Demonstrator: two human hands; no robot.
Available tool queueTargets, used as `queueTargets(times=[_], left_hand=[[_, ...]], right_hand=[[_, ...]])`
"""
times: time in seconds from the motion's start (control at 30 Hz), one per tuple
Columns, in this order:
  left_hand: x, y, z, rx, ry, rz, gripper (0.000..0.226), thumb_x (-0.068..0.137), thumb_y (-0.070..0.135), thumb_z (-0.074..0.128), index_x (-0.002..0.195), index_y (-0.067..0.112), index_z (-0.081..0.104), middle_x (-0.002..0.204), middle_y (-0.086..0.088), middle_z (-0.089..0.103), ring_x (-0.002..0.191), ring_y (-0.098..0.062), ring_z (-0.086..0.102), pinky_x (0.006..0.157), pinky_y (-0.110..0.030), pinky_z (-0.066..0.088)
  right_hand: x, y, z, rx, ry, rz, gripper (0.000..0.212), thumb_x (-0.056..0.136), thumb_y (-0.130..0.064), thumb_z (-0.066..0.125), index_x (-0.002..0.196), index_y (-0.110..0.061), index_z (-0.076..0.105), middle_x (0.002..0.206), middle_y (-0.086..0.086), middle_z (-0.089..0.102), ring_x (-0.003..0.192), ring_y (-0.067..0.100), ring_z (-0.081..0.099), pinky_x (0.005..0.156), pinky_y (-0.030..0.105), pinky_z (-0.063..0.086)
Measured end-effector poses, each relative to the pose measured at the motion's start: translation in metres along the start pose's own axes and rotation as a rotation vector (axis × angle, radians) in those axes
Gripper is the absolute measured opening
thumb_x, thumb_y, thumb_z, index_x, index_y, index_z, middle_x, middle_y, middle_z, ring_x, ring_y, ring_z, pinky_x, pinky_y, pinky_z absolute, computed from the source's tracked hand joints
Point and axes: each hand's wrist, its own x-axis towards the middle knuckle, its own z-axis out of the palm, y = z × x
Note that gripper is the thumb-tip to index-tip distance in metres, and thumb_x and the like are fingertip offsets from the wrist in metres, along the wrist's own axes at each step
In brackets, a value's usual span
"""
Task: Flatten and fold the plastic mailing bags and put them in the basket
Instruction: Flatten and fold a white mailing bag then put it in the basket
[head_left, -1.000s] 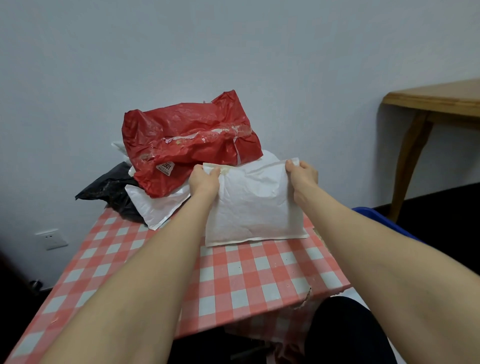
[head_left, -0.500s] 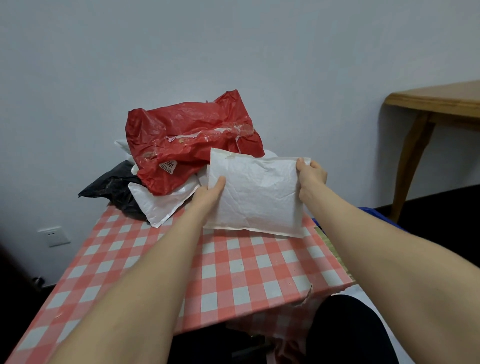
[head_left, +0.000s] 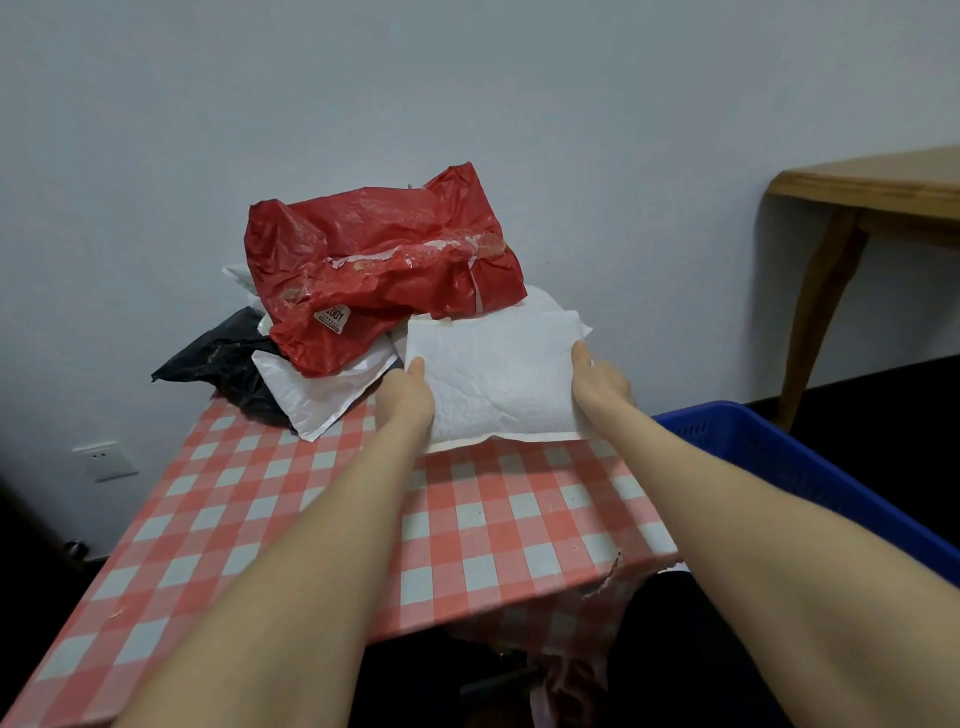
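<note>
A folded white mailing bag (head_left: 498, 384) lies at the far part of the checked table (head_left: 467, 525). My left hand (head_left: 404, 400) holds its left edge, thumb on top. My right hand (head_left: 597, 384) holds its right edge. Behind it lies a heap of bags: a crumpled red bag (head_left: 384, 265) on top, another white bag (head_left: 322, 400) under it, and a black bag (head_left: 223, 358) at the left. The blue basket (head_left: 769, 457) stands to the right, below the table's edge.
A wooden side table (head_left: 872, 192) stands at the far right against the wall. A wall socket (head_left: 106, 460) sits low at the left. The tablecloth's near right corner (head_left: 613, 577) is torn.
Both hands slid from the white bag's top corners down its side edges. The bag was raised off the cloth and now lies lower again, slightly to the right.
</note>
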Motion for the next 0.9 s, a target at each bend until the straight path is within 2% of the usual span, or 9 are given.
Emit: queueTargets(times=[0.1, 0.2, 0.33, 0.47, 0.57, 0.63, 0.73, 0.83, 0.9], left_hand=[[0.003, -0.009, 0.0, 0.097, -0.059, -0.024, 0.047, 0.102, 0.034, 0.033, 0.129, -0.001, 0.048, 0.135, -0.02, 0.051, 0.122, -0.037, 0.049, 0.1, -0.039, 0.037], [0.004, -0.014, 0.0, 0.243, -0.136, -0.038, 0.046, 0.101, 0.029, 0.035, 0.136, -0.001, 0.039, 0.139, -0.02, 0.047, 0.125, -0.038, 0.047, 0.102, -0.041, 0.037], [-0.002, -0.018, -0.001, 0.416, -0.22, -0.02, 0.056, 0.096, 0.038, 0.039, 0.14, 0.004, 0.034, 0.141, -0.016, 0.046, 0.126, -0.036, 0.047, 0.101, -0.039, 0.039], [-0.005, -0.018, 0.001, 0.425, -0.301, 0.023, 0.071, 0.087, 0.05, 0.045, 0.142, 0.006, 0.034, 0.142, -0.015, 0.045, 0.126, -0.035, 0.047, 0.104, -0.044, 0.04], [0.001, -0.018, 0.006, 0.478, -0.334, 0.016, 0.073, 0.085, 0.044, 0.048, 0.142, 0.002, 0.032, 0.145, -0.019, 0.038, 0.128, -0.037, 0.043, 0.105, -0.047, 0.04], [-0.003, -0.012, 0.006, 0.495, -0.307, 0.063, 0.066, 0.089, 0.036, 0.045, 0.144, 0.002, 0.03, 0.15, -0.019, 0.028, 0.131, -0.036, 0.039, 0.107, -0.046, 0.037], [-0.006, -0.007, 0.004, 0.489, -0.232, 0.23, 0.056, 0.095, 0.024, 0.038, 0.147, 0.009, 0.024, 0.153, -0.013, 0.017, 0.136, -0.032, 0.03, 0.111, -0.044, 0.03], [-0.004, -0.011, 0.009, 0.527, -0.261, 0.459, 0.058, 0.096, 0.023, 0.034, 0.151, 0.018, 0.018, 0.156, -0.009, 0.018, 0.141, -0.031, 0.021, 0.115, -0.045, 0.023], [0.0, -0.019, 0.015, 0.608, -0.341, 0.489, 0.056, 0.098, 0.028, 0.026, 0.152, 0.019, 0.013, 0.16, -0.006, 0.009, 0.146, -0.03, 0.01, 0.117, -0.047, 0.016]], right_hand=[[0.0, 0.006, 0.002, -0.068, 0.006, -0.004, 0.069, 0.099, -0.056, 0.021, 0.129, -0.004, 0.053, 0.133, 0.018, 0.054, 0.119, 0.037, 0.051, 0.098, 0.043, 0.039], [-0.001, 0.01, -0.001, -0.171, -0.038, 0.013, 0.06, 0.101, -0.049, 0.025, 0.13, -0.003, 0.052, 0.134, 0.017, 0.053, 0.119, 0.036, 0.051, 0.101, 0.042, 0.041], [-0.003, 0.013, -0.001, -0.243, -0.111, 0.006, 0.044, 0.099, -0.03, 0.036, 0.13, -0.002, 0.049, 0.13, 0.016, 0.055, 0.11, 0.034, 0.054, 0.089, 0.036, 0.043], [-0.004, 0.01, 0.003, -0.214, -0.075, 0.016, 0.046, 0.097, -0.016, 0.04, 0.141, -0.004, 0.031, 0.139, 0.019, 0.046, 0.122, 0.038, 0.048, 0.096, 0.039, 0.041], [-0.004, 0.004, 0.005, -0.244, -0.029, -0.007, 0.048, 0.096, -0.018, 0.043, 0.141, -0.006, 0.031, 0.143, 0.017, 0.037, 0.125, 0.038, 0.044, 0.098, 0.042, 0.04], [-0.005, -0.002, 0.006, -0.291, 0.025, -0.115, 0.049, 0.096, -0.026, 0.047, 0.141, -0.011, 0.035, 0.143, 0.014, 0.035, 0.128, 0.035, 0.039, 0.099, 0.043, 0.039], [-0.008, -0.017, 0.013, -0.371, 0.029, -0.376, 0.05, 0.096, -0.033, 0.044, 0.144, -0.022, 0.037, 0.147, 0.008, 0.034, 0.135, 0.031, 0.03, 0.105, 0.043, 0.034], [-0.013, -0.031, 0.027, -0.575, -0.09, -0.586, 0.05, 0.097, -0.036, 0.038, 0.147, -0.03, 0.034, 0.155, 0.003, 0.025, 0.144, 0.028, 0.016, 0.114, 0.043, 0.022], [-0.016, -0.034, 0.039, -0.777, -0.185, -0.678, 0.051, 0.098, -0.04, 0.034, 0.149, -0.034, 0.028, 0.16, 0.001, 0.013, 0.148, 0.028, 0.0, 0.119, 0.047, 0.009]])
